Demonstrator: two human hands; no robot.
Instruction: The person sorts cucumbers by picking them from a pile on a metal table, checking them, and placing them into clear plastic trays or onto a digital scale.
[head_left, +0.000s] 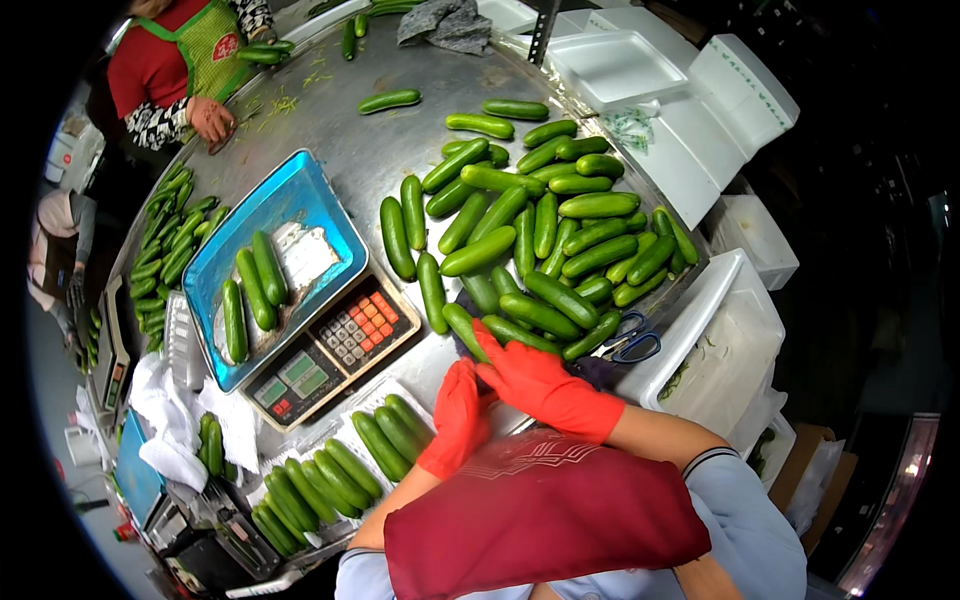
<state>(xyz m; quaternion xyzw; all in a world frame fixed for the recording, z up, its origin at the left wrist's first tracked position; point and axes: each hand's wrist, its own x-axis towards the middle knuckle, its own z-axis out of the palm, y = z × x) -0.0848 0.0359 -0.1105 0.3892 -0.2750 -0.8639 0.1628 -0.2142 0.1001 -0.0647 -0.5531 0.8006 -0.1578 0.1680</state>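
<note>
Both my hands wear red rubber gloves and meet at the near edge of a large pile of cucumbers (480, 251). Between them is one cucumber (463, 330), slanting away from me; my right hand (525, 375) rests its fingers on its near end. My left hand (459, 412) is beside that end, its fingers partly hidden, so its hold is unclear. Left of the pile stands a digital scale (330, 352) with a blue tray (206, 285) bearing three cucumbers (256, 289). Blue-handled scissors (634, 341) lie right of my hands. Packed cucumbers (315, 487) sit in trays at the lower left.
White foam boxes (731, 337) line the table's right side. A metal post (541, 34) stands at the far edge. Across the metal table (315, 112), a person (180, 60) in a green apron handles cucumbers; another person (60, 247) is at the far left, near more cucumbers (165, 247).
</note>
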